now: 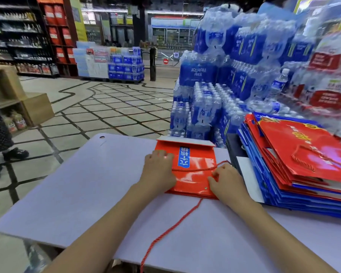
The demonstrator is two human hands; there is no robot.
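Observation:
A flat red paper gift bag (193,174) with a blue label lies on the pale board table (87,194). My left hand (158,170) rests flat on the bag's left part, fingers straight and pressing down. At the bag's near right corner my right hand (224,180) has its fingers curled, pinching the red cord (195,170) that crosses the bag. A second length of red cord (165,233) trails from the bag's near edge over the table's front edge.
A stack of flat red and blue gift bags (303,170) sits at the right of the table. Behind it rise shrink-wrapped packs of water bottles (234,75). A person's feet (14,153) stand on the tiled floor at left, beside wooden crates (28,103).

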